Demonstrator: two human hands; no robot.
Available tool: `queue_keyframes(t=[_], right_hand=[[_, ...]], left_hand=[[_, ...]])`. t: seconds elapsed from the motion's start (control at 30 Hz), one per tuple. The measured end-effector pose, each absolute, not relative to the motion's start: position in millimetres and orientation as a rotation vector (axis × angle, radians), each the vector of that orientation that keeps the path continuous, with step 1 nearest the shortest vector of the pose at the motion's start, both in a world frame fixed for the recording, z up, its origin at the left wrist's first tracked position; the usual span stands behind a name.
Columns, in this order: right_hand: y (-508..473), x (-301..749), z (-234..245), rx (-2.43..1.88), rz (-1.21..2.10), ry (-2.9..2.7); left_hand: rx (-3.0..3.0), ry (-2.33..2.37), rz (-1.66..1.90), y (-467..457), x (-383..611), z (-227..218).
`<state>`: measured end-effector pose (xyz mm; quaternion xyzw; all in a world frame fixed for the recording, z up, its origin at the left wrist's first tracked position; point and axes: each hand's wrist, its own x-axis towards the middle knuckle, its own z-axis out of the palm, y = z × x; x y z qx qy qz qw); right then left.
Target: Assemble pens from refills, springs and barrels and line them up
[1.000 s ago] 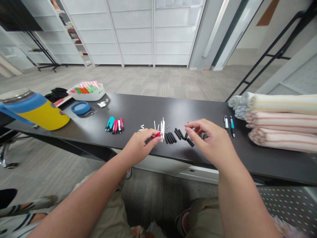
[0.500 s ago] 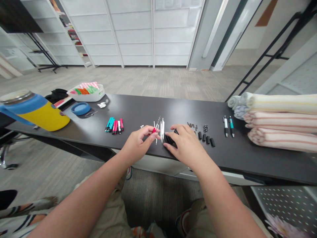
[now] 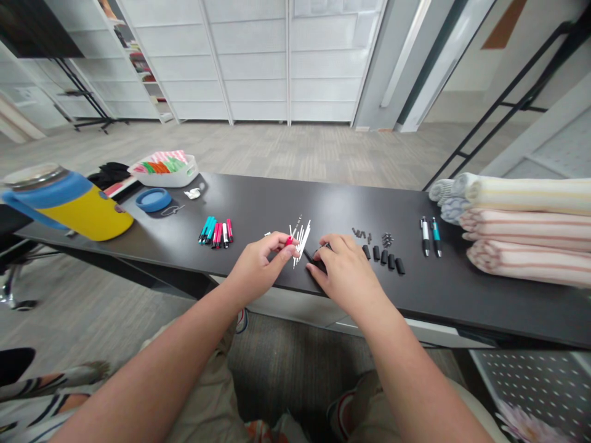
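Note:
My left hand is closed, pinching a red pen barrel with a thin silvery tip pointing up and away. Just beyond its fingertips, several white pen refills lie fanned at a slant. My right hand is closed over black pen parts, its thumb and fingers curled around them; how many it grips is partly hidden. Right of it lie black pen grips in a row, small dark clip-like pieces and a cluster of tiny metallic pieces.
Teal, red and white barrels lie left on the dark table. A white-and-black pen and a teal one lie by rolled towels. Farther left are a blue-yellow bottle, blue lid and white basket.
The white refills have tilted from nearly parallel to a slanted fan. My right fingers have shifted among the black parts, and another black grip shows beside them. My left hand keeps its pinch.

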<state>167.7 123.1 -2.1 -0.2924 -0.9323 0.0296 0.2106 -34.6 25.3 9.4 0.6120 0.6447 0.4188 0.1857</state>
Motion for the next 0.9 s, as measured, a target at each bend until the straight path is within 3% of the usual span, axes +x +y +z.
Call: queue_keyframes(t=[0.17, 0.3, 0.47, 0.63, 0.77, 0.9], right_hand=[[122.1, 165.8, -0.3, -0.836, 0.079, -2.564], [124.6, 174.0, 6.3, -0.815, 0.281, -2.433], [124.4, 179.8, 14.3, -0.905, 0.987, -2.060], [120.1, 174.8, 17.2, -0.651, 1.861, -1.295], [116.7, 175.7, 23.7, -0.491, 2.179, -0.947], [116.0, 177.7, 28.4, -0.384, 2.276, -0.786]], left_hand=[[1.727, 1.831, 1.179, 25.8, -35.1, 10.3], [1.734, 1.836, 1.178, 26.2, -36.2, 8.7], [1.669, 1.799, 1.209, 26.6, -35.6, 6.1], [1.590, 1.722, 1.247, 26.7, -36.1, 2.1], [1.537, 1.663, 1.264, 27.3, -37.0, -1.1], [1.518, 1.641, 1.257, 27.4, -36.4, -0.3]])
